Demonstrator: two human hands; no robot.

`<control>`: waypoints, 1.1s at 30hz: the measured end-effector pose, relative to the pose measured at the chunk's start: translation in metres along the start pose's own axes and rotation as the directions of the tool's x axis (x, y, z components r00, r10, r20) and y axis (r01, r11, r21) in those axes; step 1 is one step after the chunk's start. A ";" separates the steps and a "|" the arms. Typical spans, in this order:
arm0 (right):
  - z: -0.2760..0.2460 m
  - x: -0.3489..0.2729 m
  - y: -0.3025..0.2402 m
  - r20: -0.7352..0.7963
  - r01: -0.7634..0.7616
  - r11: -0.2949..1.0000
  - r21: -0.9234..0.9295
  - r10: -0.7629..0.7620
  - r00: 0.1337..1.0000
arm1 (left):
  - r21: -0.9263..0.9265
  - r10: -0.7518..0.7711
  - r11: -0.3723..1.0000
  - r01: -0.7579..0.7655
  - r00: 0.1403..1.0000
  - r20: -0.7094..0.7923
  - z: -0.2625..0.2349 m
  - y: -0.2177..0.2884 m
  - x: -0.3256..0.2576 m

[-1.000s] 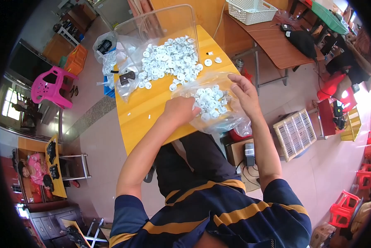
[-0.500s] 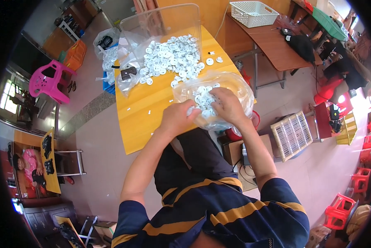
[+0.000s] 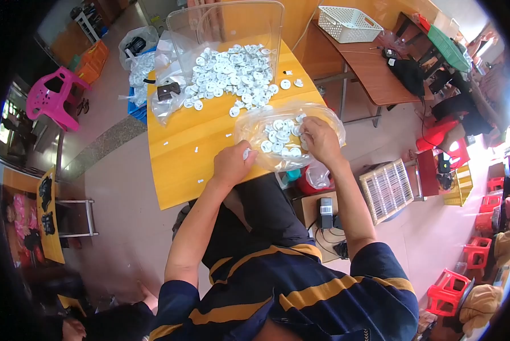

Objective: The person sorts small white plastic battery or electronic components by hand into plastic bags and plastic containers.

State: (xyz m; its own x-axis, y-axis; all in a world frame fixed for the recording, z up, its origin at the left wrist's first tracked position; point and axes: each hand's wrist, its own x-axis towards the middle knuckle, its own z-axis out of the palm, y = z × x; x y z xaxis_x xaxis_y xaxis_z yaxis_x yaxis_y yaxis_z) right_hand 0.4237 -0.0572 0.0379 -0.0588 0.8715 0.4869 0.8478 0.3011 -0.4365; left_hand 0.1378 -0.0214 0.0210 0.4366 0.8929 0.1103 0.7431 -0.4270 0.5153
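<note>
A clear plastic bag point(image 3: 260, 128) lies at the near right of the yellow table, with several white round plastic parts point(image 3: 280, 136) inside it. My left hand point(image 3: 231, 165) is closed at the bag's left edge, and a small white plastic part point(image 3: 246, 153) shows between thumb and fingers. Over the right side of the bag, my right hand point(image 3: 321, 141) has its fingers bent together beside the parts. What its fingertips hold, if anything, is hidden. Beyond the bag, a big heap of like white parts point(image 3: 229, 74) spreads from a clear plastic bin point(image 3: 226, 20) lying on its side.
Small white pins point(image 3: 196, 149) lie loose on the yellow table point(image 3: 178, 170). A dark brown object point(image 3: 168, 91) rests on plastic by the heap. To the right stand a brown table point(image 3: 374, 74) with a white basket point(image 3: 349, 25), and a woven rack point(image 3: 386, 190).
My hands have moved apart: the left drew away from the parts in the bag, and the right shifted slightly right. The view has shifted a little, and another person now shows at lower left.
</note>
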 end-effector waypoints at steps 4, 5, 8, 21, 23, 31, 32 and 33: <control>-0.005 0.002 -0.002 0.013 -0.081 0.997 0.003 0.081 0.997 | -0.022 -0.011 1.000 0.011 1.000 -0.018 0.001 -0.001 -0.002; -0.005 0.003 -0.001 -0.014 -0.093 0.996 -0.015 0.093 0.996 | -0.030 -0.011 0.999 0.011 1.000 -0.019 0.002 -0.001 -0.002; -0.004 0.003 0.001 -0.016 -0.106 0.994 -0.033 0.105 0.994 | -0.036 -0.005 0.999 0.004 0.999 -0.046 0.005 -0.004 -0.002; 0.014 0.012 -0.034 0.009 -0.052 0.981 -0.189 0.054 0.998 | -0.072 0.035 0.996 -0.044 0.991 -0.130 0.011 -0.008 -0.007; 0.024 0.008 -0.033 0.009 -0.027 0.978 -0.209 0.030 1.000 | -0.072 0.034 0.996 -0.044 0.989 -0.141 0.011 -0.007 -0.007; 0.020 0.000 -0.020 0.168 -0.106 0.965 -0.238 0.148 0.975 | -0.058 0.041 0.997 -0.052 0.984 -0.172 0.014 -0.007 -0.006; 0.020 -0.001 -0.021 0.168 -0.107 0.965 -0.238 0.150 0.974 | -0.058 0.042 0.997 -0.052 0.984 -0.171 0.014 -0.007 -0.006; 0.021 -0.002 -0.023 0.158 -0.100 0.969 -0.228 0.139 0.978 | -0.062 0.049 0.996 -0.061 0.981 -0.185 0.015 -0.007 -0.006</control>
State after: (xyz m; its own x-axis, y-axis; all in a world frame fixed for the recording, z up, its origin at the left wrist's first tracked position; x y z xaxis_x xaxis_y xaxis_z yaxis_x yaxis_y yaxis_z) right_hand 0.3933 -0.0571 0.0309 -0.0234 0.9550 0.2956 0.9471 0.1159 -0.2994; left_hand 0.1370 -0.0258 0.0041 0.3709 0.8819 0.2910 0.6822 -0.4714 0.5589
